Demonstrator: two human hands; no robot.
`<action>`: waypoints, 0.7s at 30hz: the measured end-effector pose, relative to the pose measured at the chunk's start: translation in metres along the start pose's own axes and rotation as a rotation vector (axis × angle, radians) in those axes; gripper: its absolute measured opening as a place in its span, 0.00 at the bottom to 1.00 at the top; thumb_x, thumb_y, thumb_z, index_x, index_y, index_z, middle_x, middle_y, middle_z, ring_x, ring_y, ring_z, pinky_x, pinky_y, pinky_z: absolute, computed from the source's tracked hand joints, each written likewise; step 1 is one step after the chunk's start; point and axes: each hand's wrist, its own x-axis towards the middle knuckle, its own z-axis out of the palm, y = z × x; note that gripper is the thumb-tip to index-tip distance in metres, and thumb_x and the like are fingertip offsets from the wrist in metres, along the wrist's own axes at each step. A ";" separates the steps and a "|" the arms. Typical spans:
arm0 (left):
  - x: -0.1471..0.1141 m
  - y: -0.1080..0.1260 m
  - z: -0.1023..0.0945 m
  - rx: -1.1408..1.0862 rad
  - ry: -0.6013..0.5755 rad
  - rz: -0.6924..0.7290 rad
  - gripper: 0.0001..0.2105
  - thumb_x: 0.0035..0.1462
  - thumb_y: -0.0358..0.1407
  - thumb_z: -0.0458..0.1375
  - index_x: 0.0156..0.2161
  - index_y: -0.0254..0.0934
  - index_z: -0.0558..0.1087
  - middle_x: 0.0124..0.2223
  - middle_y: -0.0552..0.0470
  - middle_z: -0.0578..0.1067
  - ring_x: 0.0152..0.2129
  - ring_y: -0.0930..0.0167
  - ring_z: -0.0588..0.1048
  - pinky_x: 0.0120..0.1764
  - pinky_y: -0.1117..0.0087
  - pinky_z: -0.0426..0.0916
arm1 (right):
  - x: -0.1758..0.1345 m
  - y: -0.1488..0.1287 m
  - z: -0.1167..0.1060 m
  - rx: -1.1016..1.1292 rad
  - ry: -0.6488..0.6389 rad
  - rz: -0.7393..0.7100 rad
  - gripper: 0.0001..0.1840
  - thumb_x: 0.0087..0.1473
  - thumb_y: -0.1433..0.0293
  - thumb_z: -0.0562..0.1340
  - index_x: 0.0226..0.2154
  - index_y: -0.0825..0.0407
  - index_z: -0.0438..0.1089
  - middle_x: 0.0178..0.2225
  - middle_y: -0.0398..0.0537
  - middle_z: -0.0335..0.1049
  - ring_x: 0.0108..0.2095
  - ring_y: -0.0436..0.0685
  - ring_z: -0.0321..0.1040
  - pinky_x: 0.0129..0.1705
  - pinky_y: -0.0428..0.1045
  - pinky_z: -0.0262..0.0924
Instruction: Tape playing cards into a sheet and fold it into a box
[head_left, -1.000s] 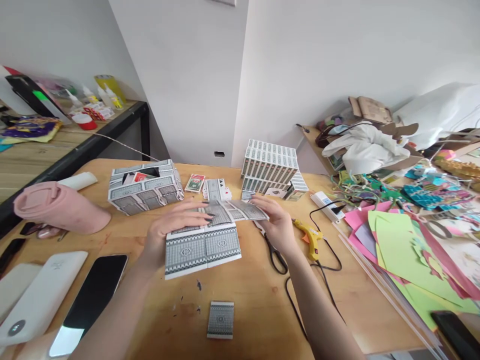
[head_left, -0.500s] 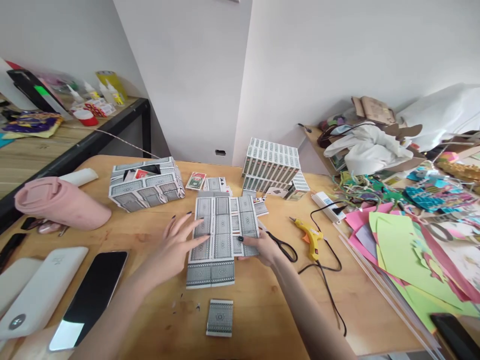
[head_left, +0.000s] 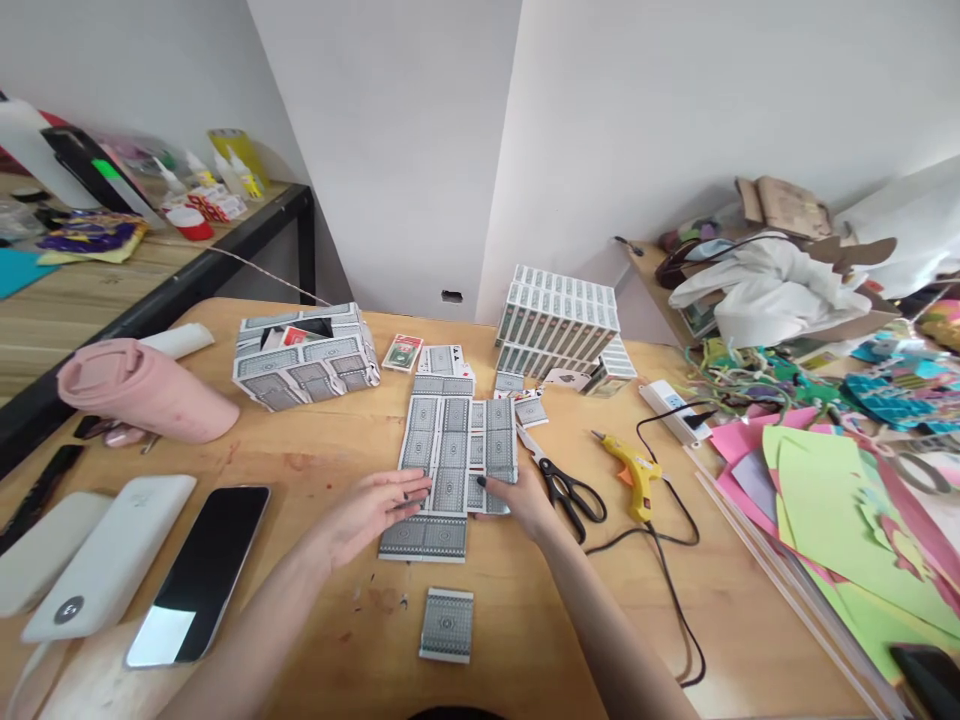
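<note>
A panel of joined grey-backed playing cards (head_left: 450,425) lies on the table in front of me, with gaps showing in its right part. My right hand (head_left: 517,497) grips the panel's lower right edge, thumb on top and the other fingers hidden beneath. My left hand (head_left: 379,508) is open, its outstretched fingers over the panel's lower left side; whether they press on it I cannot tell. Nearer to me lies a separate small square card piece (head_left: 447,625). Just right of my right hand are black-handled scissors (head_left: 570,492).
Behind the panel stand a card-covered box (head_left: 307,362) and a stacked card structure (head_left: 559,320). A yellow glue gun (head_left: 637,475) with its cord lies right, near coloured paper (head_left: 832,500). On the left are a pink tumbler (head_left: 150,390), a phone (head_left: 201,570) and a white power bank (head_left: 112,555).
My left hand has moved down the panel towards me, and its spread fingers have come closer together. My right hand keeps its grip. The view has shifted slightly, showing more of the scissors.
</note>
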 end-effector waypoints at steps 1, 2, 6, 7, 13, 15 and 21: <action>0.001 0.002 -0.001 -0.010 0.004 -0.023 0.15 0.48 0.26 0.54 0.43 0.30 0.73 0.51 0.38 0.73 0.45 0.66 0.73 0.46 0.67 0.68 | 0.001 0.000 0.000 0.008 -0.003 0.010 0.23 0.33 0.62 0.70 0.35 0.52 0.72 0.33 0.49 0.76 0.31 0.63 0.74 0.30 0.56 0.70; 0.002 0.004 -0.001 -0.008 0.018 -0.040 0.14 0.48 0.26 0.54 0.42 0.30 0.73 0.50 0.39 0.73 0.42 0.67 0.74 0.43 0.69 0.69 | 0.001 0.001 0.000 0.017 -0.003 0.019 0.23 0.33 0.62 0.70 0.36 0.52 0.72 0.34 0.49 0.76 0.31 0.63 0.74 0.29 0.57 0.70; 0.008 0.009 0.005 0.094 0.097 -0.081 0.12 0.46 0.27 0.57 0.39 0.31 0.74 0.45 0.41 0.76 0.27 0.75 0.74 0.30 0.75 0.68 | 0.000 -0.001 0.000 0.059 -0.010 0.045 0.23 0.33 0.64 0.70 0.36 0.52 0.71 0.36 0.49 0.75 0.32 0.62 0.73 0.28 0.56 0.71; 0.010 0.011 0.006 0.122 0.107 -0.094 0.12 0.45 0.28 0.58 0.38 0.31 0.75 0.43 0.43 0.76 0.25 0.76 0.73 0.28 0.76 0.67 | -0.001 -0.002 0.001 0.072 -0.017 0.049 0.23 0.33 0.64 0.70 0.36 0.52 0.71 0.36 0.49 0.75 0.32 0.62 0.73 0.28 0.56 0.71; 0.013 0.016 0.014 0.300 0.144 -0.189 0.15 0.38 0.34 0.62 0.36 0.35 0.73 0.33 0.53 0.76 0.20 0.78 0.70 0.21 0.78 0.61 | -0.005 -0.006 0.002 0.073 -0.067 0.003 0.22 0.34 0.64 0.70 0.36 0.54 0.71 0.33 0.49 0.75 0.27 0.59 0.72 0.25 0.53 0.69; 0.014 0.017 0.015 0.452 0.171 -0.196 0.14 0.36 0.35 0.63 0.33 0.35 0.73 0.27 0.55 0.75 0.19 0.77 0.70 0.19 0.78 0.58 | -0.005 -0.007 0.002 0.025 -0.060 -0.009 0.21 0.35 0.64 0.69 0.35 0.54 0.71 0.31 0.48 0.75 0.25 0.57 0.71 0.24 0.51 0.69; 0.024 0.014 0.018 0.442 0.201 -0.179 0.09 0.36 0.35 0.64 0.22 0.32 0.69 0.19 0.54 0.72 0.16 0.77 0.70 0.16 0.80 0.54 | -0.003 -0.007 0.007 0.001 -0.019 -0.001 0.21 0.35 0.63 0.69 0.35 0.54 0.71 0.31 0.50 0.76 0.25 0.59 0.72 0.24 0.52 0.69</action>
